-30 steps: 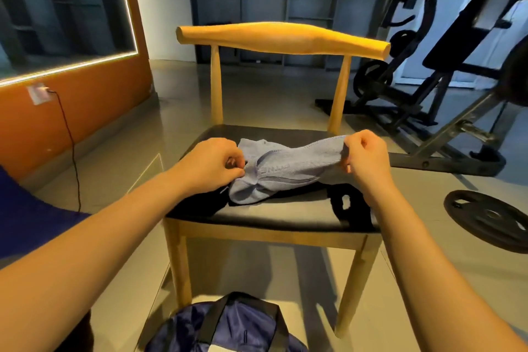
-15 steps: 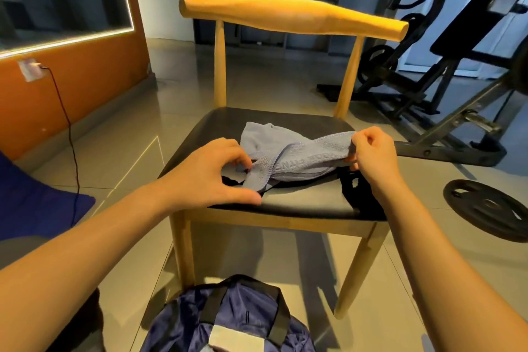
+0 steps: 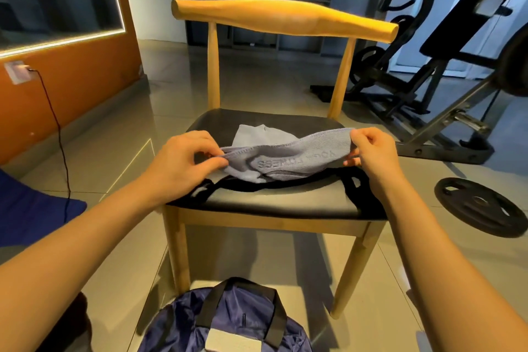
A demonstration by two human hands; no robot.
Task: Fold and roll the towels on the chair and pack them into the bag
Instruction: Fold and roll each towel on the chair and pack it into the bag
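Left hand (image 3: 183,163) has regripped the towel (image 3: 285,156); right hand (image 3: 374,151) pinches it too; bag (image 3: 183,326) interior hidden.

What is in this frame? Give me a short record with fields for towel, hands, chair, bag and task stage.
towel: grey-blue towel, bunched, held stretched between both hands over the seat
left hand: pinches the towel's left end
right hand: pinches its right end
chair: wooden chair, black seat, black fabric lying under the towel
bag: dark blue bag on the floor in front of the chair
stage: towel not yet folded or rolled
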